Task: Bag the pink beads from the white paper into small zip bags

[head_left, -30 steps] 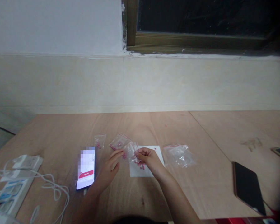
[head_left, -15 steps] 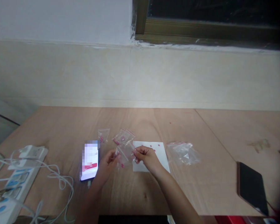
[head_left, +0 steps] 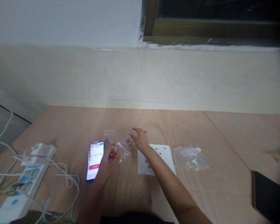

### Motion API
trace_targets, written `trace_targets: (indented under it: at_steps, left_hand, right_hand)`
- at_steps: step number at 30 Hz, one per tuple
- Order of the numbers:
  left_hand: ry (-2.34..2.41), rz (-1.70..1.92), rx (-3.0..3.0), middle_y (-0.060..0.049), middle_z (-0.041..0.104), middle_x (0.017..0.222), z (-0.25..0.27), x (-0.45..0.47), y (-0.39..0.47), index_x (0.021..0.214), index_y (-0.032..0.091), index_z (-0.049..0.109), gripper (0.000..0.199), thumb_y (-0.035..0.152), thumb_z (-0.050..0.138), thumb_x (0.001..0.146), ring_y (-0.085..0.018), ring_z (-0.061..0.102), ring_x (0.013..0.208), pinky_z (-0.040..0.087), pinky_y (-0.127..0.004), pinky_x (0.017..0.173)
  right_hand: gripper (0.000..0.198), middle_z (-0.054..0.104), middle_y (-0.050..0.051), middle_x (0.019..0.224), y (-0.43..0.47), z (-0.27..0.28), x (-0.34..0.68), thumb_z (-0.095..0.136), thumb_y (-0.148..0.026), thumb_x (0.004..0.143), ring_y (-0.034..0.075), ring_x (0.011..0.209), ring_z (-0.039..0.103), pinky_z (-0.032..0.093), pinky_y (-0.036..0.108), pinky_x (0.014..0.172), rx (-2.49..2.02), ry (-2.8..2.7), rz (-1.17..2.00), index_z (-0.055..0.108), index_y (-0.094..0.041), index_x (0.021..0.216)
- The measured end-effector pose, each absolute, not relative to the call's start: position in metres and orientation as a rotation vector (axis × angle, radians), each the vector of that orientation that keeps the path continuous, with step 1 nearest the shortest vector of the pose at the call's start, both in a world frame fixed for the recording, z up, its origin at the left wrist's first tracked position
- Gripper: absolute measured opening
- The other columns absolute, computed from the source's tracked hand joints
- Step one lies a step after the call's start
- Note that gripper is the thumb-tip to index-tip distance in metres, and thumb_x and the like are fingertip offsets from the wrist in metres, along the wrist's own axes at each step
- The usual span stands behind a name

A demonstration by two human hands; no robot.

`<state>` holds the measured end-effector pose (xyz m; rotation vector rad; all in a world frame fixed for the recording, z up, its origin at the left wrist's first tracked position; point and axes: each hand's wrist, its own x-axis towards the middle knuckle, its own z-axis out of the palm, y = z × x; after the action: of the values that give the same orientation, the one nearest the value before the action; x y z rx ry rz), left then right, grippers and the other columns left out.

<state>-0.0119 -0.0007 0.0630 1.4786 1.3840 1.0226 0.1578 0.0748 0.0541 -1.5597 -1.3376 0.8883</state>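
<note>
My left hand (head_left: 110, 158) is closed on a small clear zip-lock bag (head_left: 123, 151) with a reddish line along its top; pink beads show at my fingers. Just beyond it, my right hand (head_left: 140, 139) reaches over another small clear bag (head_left: 128, 137), fingers stretched and apart. Whether those fingertips touch the bag is hard to see. A third small bag (head_left: 109, 137) with pink beads lies behind my left hand. On a white sheet of paper (head_left: 161, 161), partly under my right forearm, several pink beads (head_left: 165, 148) are scattered.
A lit phone (head_left: 95, 160) showing a timer lies left of my left hand. Further left are a white power strip (head_left: 25, 186) and tangled cables (head_left: 65, 177). A larger clear plastic bag (head_left: 192, 158) lies right of the paper, and a dark tablet-like device (head_left: 267, 196) at far right.
My right hand has moved away from me, from beside my left hand to the bags behind, and its fingers have spread. The whole view has shifted slightly.
</note>
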Motion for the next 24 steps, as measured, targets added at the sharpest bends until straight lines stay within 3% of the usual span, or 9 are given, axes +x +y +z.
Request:
trace_targets:
  at_steps: [2,4,6,9,17,20,24]
  left_hand:
    - [1.385,1.01,1.476,-0.004,0.058,0.095,0.065,-0.009,-0.003,0.094,0.02,0.055,0.019,0.032,0.054,0.08,-0.017,0.056,0.082,0.044,-0.027,0.072]
    - [1.383,0.962,1.45,-0.003,0.058,0.09,0.065,-0.007,-0.007,0.094,0.019,0.055,0.02,0.034,0.053,0.08,-0.016,0.056,0.079,0.044,-0.027,0.069]
    - [1.358,0.889,1.431,-0.002,0.059,0.084,0.065,-0.003,-0.012,0.092,0.019,0.055,0.02,0.035,0.052,0.081,-0.016,0.055,0.075,0.044,-0.027,0.067]
    - [1.273,0.787,1.474,0.0,0.056,0.077,0.066,0.003,-0.022,0.088,0.019,0.056,0.019,0.035,0.053,0.08,-0.014,0.052,0.07,0.041,-0.025,0.064]
    - [1.143,0.583,1.617,0.002,0.051,0.069,0.068,0.015,-0.039,0.086,0.018,0.056,0.019,0.035,0.054,0.079,-0.012,0.048,0.065,0.039,-0.023,0.06]
    - [1.141,0.572,1.676,0.0,0.055,0.08,0.069,0.018,-0.037,0.095,0.018,0.055,0.023,0.034,0.056,0.078,-0.014,0.051,0.072,0.042,-0.025,0.063]
    - [1.19,0.775,1.757,-0.005,0.053,0.104,0.076,0.024,-0.033,0.102,0.021,0.05,0.029,0.028,0.059,0.076,-0.02,0.05,0.098,0.042,-0.034,0.084]
  right_hand:
    - [0.03,0.06,0.015,0.109,0.061,0.057,0.161,0.062,-0.028,0.071,0.028,0.109,0.048,0.03,0.043,0.095,-1.617,-1.352,0.769,0.063,-0.013,0.098]
    - [0.029,0.061,0.014,0.104,0.04,0.061,0.163,0.06,-0.032,0.074,0.026,0.1,0.052,0.036,0.04,0.089,-1.607,-1.347,0.777,0.063,-0.015,0.097]
    - [0.026,0.064,0.009,0.092,0.015,0.064,0.166,0.055,-0.038,0.077,0.021,0.082,0.056,0.042,0.033,0.076,-1.516,-1.332,0.964,0.063,-0.017,0.09]
    - [0.025,0.063,0.002,0.07,-0.02,0.066,0.172,0.055,-0.04,0.078,0.015,0.065,0.053,0.041,0.027,0.062,-1.359,-1.335,1.282,0.065,-0.018,0.077]
    - [0.022,0.063,0.0,0.06,-0.058,0.08,0.199,0.065,-0.038,0.068,0.013,0.057,0.053,0.039,0.025,0.056,-1.308,-1.23,1.557,0.068,-0.017,0.066]
    - [0.021,0.062,0.0,0.054,-0.06,0.085,0.206,0.068,-0.036,0.067,0.012,0.052,0.053,0.04,0.025,0.055,-1.329,-1.219,1.607,0.067,-0.016,0.062]
    - [0.02,0.062,0.001,0.053,-0.061,0.088,0.21,0.068,-0.033,0.067,0.012,0.051,0.054,0.04,0.025,0.055,-1.337,-1.191,1.578,0.063,-0.016,0.058]
